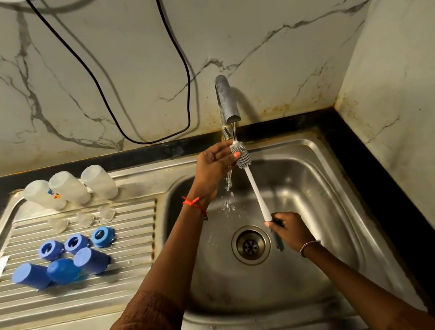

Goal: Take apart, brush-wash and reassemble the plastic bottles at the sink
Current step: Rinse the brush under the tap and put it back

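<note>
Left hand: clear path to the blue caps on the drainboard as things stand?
Probably yes, once the left hand lets go of the brush head it grips. The caps lie in the open on the drainboard, on that hand's side, with nothing between.

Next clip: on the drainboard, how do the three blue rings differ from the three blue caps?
The rings are low and open through the middle; the caps are taller, with closed tops. The rings sit in the row farther from the person, the caps in the nearer row. Both sets are blue plastic, three apiece, resting on the ribbed drainboard.
</note>
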